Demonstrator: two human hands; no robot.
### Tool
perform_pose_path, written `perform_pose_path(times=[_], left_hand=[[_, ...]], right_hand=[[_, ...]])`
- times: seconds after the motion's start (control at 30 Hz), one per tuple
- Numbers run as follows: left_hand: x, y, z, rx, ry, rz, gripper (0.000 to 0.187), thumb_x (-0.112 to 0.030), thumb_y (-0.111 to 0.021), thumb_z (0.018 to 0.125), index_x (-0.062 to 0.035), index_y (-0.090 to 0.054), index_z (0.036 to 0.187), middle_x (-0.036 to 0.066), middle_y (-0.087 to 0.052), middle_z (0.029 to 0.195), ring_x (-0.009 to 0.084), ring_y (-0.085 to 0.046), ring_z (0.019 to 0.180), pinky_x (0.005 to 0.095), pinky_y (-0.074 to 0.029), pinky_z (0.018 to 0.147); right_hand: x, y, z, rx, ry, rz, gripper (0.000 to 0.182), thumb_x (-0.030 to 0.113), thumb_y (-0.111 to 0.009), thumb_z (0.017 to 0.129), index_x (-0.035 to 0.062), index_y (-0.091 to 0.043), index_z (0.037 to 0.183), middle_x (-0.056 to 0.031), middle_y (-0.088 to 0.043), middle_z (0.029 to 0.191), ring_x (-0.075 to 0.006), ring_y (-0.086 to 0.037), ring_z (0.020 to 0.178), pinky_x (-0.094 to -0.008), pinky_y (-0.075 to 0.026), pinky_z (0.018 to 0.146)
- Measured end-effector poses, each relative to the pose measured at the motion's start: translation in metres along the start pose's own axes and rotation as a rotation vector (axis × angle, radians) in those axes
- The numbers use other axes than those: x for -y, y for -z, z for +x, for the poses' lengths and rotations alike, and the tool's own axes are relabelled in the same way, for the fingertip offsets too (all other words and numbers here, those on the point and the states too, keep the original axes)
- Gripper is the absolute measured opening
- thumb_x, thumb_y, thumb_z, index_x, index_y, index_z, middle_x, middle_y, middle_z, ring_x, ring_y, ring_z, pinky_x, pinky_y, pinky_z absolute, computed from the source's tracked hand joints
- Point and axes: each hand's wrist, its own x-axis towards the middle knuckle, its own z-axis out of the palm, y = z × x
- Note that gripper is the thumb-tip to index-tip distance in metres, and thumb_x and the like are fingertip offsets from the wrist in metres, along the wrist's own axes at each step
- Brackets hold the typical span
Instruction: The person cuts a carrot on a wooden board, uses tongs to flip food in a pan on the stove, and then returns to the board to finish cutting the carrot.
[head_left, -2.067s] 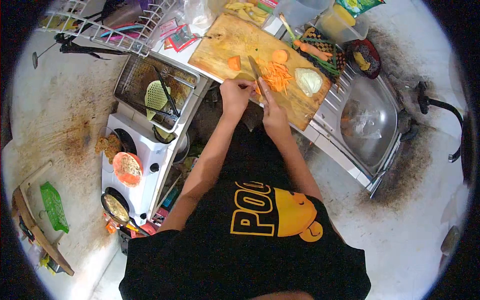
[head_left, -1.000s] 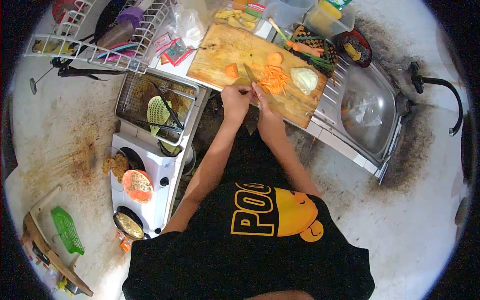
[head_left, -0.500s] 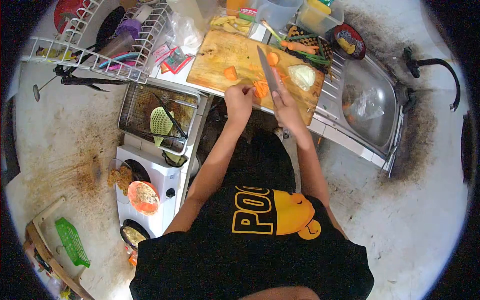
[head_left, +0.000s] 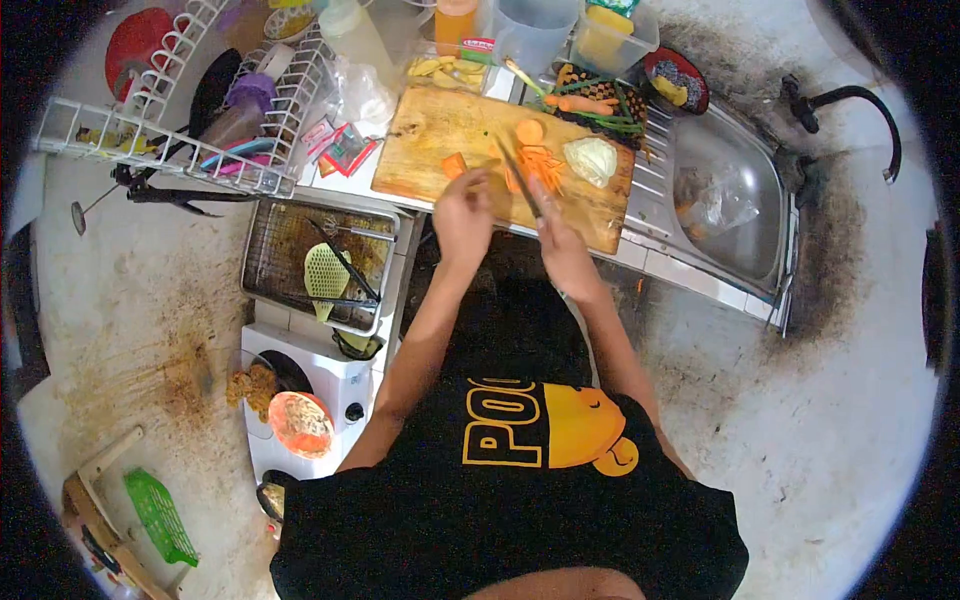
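While the right hand (head_left: 572, 265) is wrapped round the handle of a knife (head_left: 518, 174) at the near edge of the wooden cutting board (head_left: 430, 130), the blade slants away over the wood. The knife looks stiff and fairly light; the handle is the place to hold it, fingers clear of the cutting edge. The left hand (head_left: 463, 222) hovers at the same near edge, its fingers half curled and blurred; I cannot tell whether they pinch anything or touch the orange carrot chunk (head_left: 454, 165) just beyond them. That chunk lies on the left part of the board and should be firm, light and a little slippery where cut, so a grip on two opposite sides, fingertips tucked back, would suit it.

Beside the blade lie the carrot strips (head_left: 544, 170) in a loose heap, likely bendy and almost weightless, better scooped together than picked singly. Beyond them sits a rounded carrot piece (head_left: 529, 131), which could roll if nudged and asks for a hold from above. Right of the heap, a pale vegetable piece (head_left: 591, 160) seems compact; cupping its sides should keep it whole. Farthest off, past the board, a whole carrot (head_left: 585, 104) looks stiff and easiest to lift by its middle.
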Motion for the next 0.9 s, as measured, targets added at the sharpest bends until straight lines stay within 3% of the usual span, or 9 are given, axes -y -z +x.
perform_pose_path(times=[0.1,0.2,0.23,0.37,0.53,0.63,0.7,0.83,0.9], left_hand=[[0.014,0.02,0.002,-0.189,-0.088,-0.033,0.024,-0.001,-0.06,0.081,0.0006,-0.066,0.104,0.014,-0.069,0.094,0.0256,-0.066,0.074,0.0324,-0.052,0.068],[0.021,0.034,0.018,-0.187,-0.119,0.108,0.028,-0.001,-0.063,0.079,-0.0007,-0.066,0.106,0.015,-0.067,0.098,0.0281,-0.065,0.08,0.0348,-0.052,0.072],[0.031,0.034,0.027,-0.214,-0.306,0.274,0.032,-0.002,-0.068,0.076,-0.002,-0.065,0.108,0.016,-0.065,0.098,0.0304,-0.063,0.083,0.0369,-0.051,0.075],[0.048,0.022,0.05,-0.089,-0.495,0.282,0.031,-0.002,-0.072,0.074,-0.0012,-0.067,0.105,0.016,-0.064,0.092,0.0308,-0.062,0.081,0.0374,-0.05,0.075],[0.037,-0.003,0.03,0.077,-0.191,0.029,0.022,-0.004,-0.078,0.068,0.002,-0.07,0.089,0.018,-0.063,0.085,0.0292,-0.062,0.071,0.0376,-0.051,0.068],[0.023,-0.013,0.012,0.05,-0.221,0.055,0.025,-0.005,-0.079,0.068,0.0032,-0.071,0.091,0.018,-0.063,0.085,0.028,-0.064,0.069,0.0365,-0.051,0.066],[0.012,-0.009,0.008,0.057,-0.215,0.098,0.025,-0.005,-0.078,0.07,0.0024,-0.072,0.093,0.018,-0.063,0.087,0.0286,-0.066,0.074,0.0359,-0.052,0.067],[0.023,-0.013,0.013,0.053,-0.233,0.092,0.022,-0.004,-0.077,0.07,0.001,-0.073,0.091,0.019,-0.064,0.087,0.0289,-0.066,0.075,0.0349,-0.052,0.068],[0.029,-0.013,0.019,0.087,-0.155,0.059,0.021,-0.006,-0.078,0.071,-0.0011,-0.074,0.091,0.015,-0.069,0.083,0.0226,-0.067,0.072,0.0306,-0.052,0.066]], right_hand=[[0.0,-0.01,-0.007,0.094,0.06,-0.199,0.058,0.009,-0.043,0.096,0.0338,-0.03,0.146,-0.0286,-0.055,0.122,-0.0452,-0.053,0.113,-0.0481,-0.043,0.097],[-0.005,-0.009,-0.005,0.167,-0.089,-0.284,0.058,0.009,-0.042,0.096,0.0323,-0.03,0.146,-0.0294,-0.056,0.119,-0.0457,-0.055,0.109,-0.0499,-0.045,0.094],[-0.007,-0.008,-0.003,0.154,-0.088,-0.281,0.058,0.009,-0.042,0.096,0.0323,-0.03,0.146,-0.0294,-0.056,0.119,-0.0457,-0.055,0.109,-0.0499,-0.045,0.094],[-0.009,-0.004,0.006,0.085,-0.106,-0.182,0.052,0.013,-0.043,0.099,0.0307,-0.032,0.147,-0.0285,-0.058,0.117,-0.0404,-0.057,0.112,-0.0414,-0.045,0.094],[-0.003,-0.015,0.0,0.073,-0.055,-0.157,0.061,0.007,-0.043,0.095,0.0332,-0.026,0.148,-0.0304,-0.056,0.118,-0.047,-0.054,0.108,-0.0497,-0.045,0.093],[-0.014,-0.025,-0.005,0.097,-0.133,-0.134,0.055,0.007,-0.043,0.097,0.0255,-0.031,0.148,-0.0253,-0.045,0.138,-0.0385,-0.044,0.129,-0.0383,-0.036,0.106],[-0.025,-0.027,-0.007,-0.049,0.098,-0.205,0.061,0.009,-0.043,0.096,0.0354,-0.024,0.148,-0.0314,-0.053,0.122,-0.0464,-0.053,0.111,-0.0488,-0.043,0.096],[-0.022,-0.023,-0.008,-0.039,0.081,-0.253,0.06,0.013,-0.044,0.096,0.0361,-0.025,0.148,-0.0322,-0.059,0.109,-0.0463,-0.058,0.101,-0.0506,-0.047,0.088],[-0.002,-0.019,-0.012,0.047,-0.142,-0.401,0.059,0.014,-0.044,0.095,0.0356,-0.026,0.147,-0.0291,-0.063,0.091,-0.0453,-0.062,0.086,-0.0527,-0.05,0.078]])
